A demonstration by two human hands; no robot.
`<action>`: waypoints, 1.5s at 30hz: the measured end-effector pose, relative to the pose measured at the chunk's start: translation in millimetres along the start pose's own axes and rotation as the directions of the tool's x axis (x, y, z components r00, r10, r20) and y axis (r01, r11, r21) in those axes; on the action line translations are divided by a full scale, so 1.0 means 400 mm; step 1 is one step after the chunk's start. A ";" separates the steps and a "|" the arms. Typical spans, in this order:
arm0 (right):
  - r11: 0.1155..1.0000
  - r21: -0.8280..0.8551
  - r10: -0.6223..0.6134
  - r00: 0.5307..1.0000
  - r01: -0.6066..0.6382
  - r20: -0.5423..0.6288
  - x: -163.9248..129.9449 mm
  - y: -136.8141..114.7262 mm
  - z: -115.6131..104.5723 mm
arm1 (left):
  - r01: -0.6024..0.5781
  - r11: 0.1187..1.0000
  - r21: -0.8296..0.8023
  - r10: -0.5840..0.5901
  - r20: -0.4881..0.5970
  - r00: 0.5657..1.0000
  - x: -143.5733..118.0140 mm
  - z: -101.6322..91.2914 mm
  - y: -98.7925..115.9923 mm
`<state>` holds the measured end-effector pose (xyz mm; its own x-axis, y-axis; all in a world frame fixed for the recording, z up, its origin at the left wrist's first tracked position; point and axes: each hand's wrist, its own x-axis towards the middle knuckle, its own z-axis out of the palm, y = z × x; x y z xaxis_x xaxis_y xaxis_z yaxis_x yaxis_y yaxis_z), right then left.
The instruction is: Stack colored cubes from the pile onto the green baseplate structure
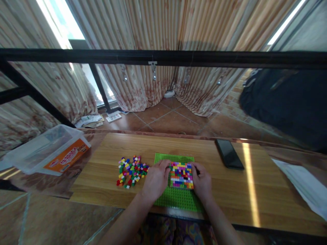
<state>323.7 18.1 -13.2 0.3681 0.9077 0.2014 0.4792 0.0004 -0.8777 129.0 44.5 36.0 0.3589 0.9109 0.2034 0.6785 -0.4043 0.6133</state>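
A multicoloured panel of small toy building bricks (181, 175) is over the green studded baseplate (176, 200) in the middle of the table. My left hand (156, 177) is closed at the panel's left edge, its fingertips near the upper left corner. On the opposite side, my right hand (202, 179) has its thumb and bent fingers against the right edge. Whether the panel is pressed onto the plate or slightly raised, I cannot tell. A scattered pile of loose bricks (133, 172) in many colours lies left of the baseplate, near my left hand.
On the wooden table (102, 177), a black phone (229, 154) lies to the right. A clear plastic box (61, 146) with an orange label stands at the left. White paper (304, 183) lies at the right end. A dark metal bar (178, 58) crosses beyond the table, before striped curtains (153, 30).
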 end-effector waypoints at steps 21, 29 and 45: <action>1.000 0.015 0.008 1.000 -0.008 -0.011 -0.001 -0.002 0.001 | 0.094 0.987 -0.132 -0.100 -0.037 0.994 0.015 0.007 0.023; 1.000 0.012 -0.008 1.000 0.008 -0.018 0.000 0.003 0.002 | 0.132 0.916 -0.380 -0.163 -0.051 0.985 0.005 0.006 0.010; 1.000 0.007 -0.011 0.999 0.011 -0.030 -0.001 0.003 0.001 | 0.261 0.800 -0.540 -0.305 0.007 0.952 0.037 0.030 0.020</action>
<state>323.8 18.1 -14.6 0.3866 0.8947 0.2238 0.4779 0.0132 -0.8783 147.3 54.0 34.8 0.1392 0.9903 0.0008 0.2903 -0.0415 0.9560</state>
